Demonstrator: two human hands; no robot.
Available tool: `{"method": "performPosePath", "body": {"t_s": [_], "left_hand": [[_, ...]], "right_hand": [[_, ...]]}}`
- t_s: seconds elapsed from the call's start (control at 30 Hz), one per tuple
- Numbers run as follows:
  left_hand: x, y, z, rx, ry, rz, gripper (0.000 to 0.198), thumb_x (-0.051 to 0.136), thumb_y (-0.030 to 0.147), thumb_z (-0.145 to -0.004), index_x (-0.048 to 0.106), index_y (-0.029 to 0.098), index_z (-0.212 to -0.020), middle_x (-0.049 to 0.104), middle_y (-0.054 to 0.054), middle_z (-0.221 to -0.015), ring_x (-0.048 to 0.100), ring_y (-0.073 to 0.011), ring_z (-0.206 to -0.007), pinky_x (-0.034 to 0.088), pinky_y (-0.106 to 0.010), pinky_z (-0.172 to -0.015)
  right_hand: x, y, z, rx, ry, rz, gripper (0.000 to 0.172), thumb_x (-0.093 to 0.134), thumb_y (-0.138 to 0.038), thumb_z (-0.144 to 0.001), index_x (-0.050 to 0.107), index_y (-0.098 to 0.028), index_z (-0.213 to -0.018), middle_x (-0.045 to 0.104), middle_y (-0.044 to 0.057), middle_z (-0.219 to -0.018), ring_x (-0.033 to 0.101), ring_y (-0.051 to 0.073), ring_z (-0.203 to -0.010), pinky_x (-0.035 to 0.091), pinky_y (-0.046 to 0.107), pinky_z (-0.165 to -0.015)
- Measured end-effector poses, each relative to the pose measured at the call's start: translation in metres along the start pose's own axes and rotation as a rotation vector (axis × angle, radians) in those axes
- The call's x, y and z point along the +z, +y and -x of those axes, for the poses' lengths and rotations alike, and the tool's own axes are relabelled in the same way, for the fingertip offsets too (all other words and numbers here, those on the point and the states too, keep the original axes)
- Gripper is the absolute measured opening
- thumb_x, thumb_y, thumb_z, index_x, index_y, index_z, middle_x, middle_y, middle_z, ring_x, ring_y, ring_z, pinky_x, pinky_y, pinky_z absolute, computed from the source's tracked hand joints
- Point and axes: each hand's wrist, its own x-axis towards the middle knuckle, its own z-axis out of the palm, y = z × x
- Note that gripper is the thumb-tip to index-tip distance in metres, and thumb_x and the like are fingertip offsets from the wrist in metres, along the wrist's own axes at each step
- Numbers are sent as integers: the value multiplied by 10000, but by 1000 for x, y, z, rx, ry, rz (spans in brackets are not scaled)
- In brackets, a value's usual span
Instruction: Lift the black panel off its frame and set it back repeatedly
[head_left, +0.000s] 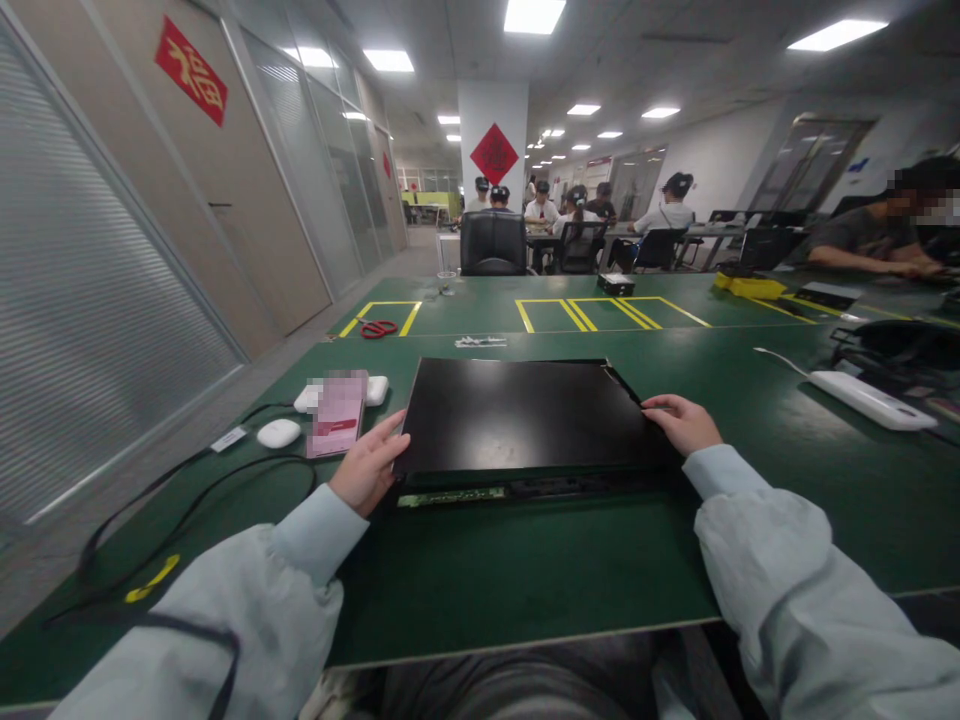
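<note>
Nearest to us, our two pale blue sleeves cross the near edge of the dark green tabletop (525, 560). Just beyond them lies the flat black rectangular panel (525, 415), face up near the middle of the tabletop. Its long axis runs left to right, parallel to that near edge. A thin strip of exposed circuit board (450, 495) runs along the panel's near long side.

The panel sits squarely between our hands, one at each short end. Our left hand (367, 465) rests against the left edge close to the near left corner, its fingers stretched out and not closed round anything. Our right hand (679, 422) sits further back on the right edge, fingertips bent onto the top face. We cannot tell whether its thumb hooks underneath. Neither hand is clearly nearer, since both touch the panel.

Left of our left hand lie a pink phone (337, 412), a white oval case (278, 433) and a looping black cable (187, 490). A white power strip (862, 398) lies towards the right edge. Further back are red-handled scissors (379, 328) and yellow taped rectangles (570, 312). Past the far edge stands a black office chair (493, 243), and other people sit at distant tables.
</note>
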Motion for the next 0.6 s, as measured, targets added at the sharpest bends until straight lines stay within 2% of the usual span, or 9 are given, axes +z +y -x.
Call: {"method": "performPosePath", "body": {"t_s": [0.1,0.23,0.33,0.5,0.6], "left_hand": [[3,1,0,-12,-15,-11,791,1013,162,-761,770,141,-1513,919,-162,-1180,891,-322,-1090,718,-280,-805],[11,4,3,-31,-16,-7,737,1005,141,-746,790,164,-1450,924,-130,-1130,891,-296,-1050,699,-259,-762],[16,6,4,-37,29,13,686,989,118,-746,783,179,-1397,919,-111,-1105,884,-268,-985,690,-259,-738],[20,6,5,-49,95,22,463,973,113,-762,760,179,-1169,898,-84,-998,856,-235,-847,674,-272,-692],[21,6,5,-43,84,1,486,1000,145,-733,728,194,-1133,881,-54,-931,844,-229,-801,664,-278,-677]], "right_hand": [[-1,0,0,69,-24,14,318,792,-475,-696,875,-271,-925,798,24,-739,733,260,-771,554,397,-802],[-2,-1,1,49,-12,45,274,795,-451,-699,874,-279,-897,764,14,-689,704,255,-715,558,402,-779],[-2,-1,1,31,-9,79,268,787,-444,-708,883,-282,-899,767,20,-696,707,261,-723,568,408,-788],[-3,-2,1,15,-25,143,242,778,-417,-719,885,-284,-890,776,29,-704,722,265,-739,581,405,-806],[-3,-7,3,1,-23,160,206,767,-392,-713,876,-287,-854,781,30,-708,739,267,-750,585,394,-784]]}}
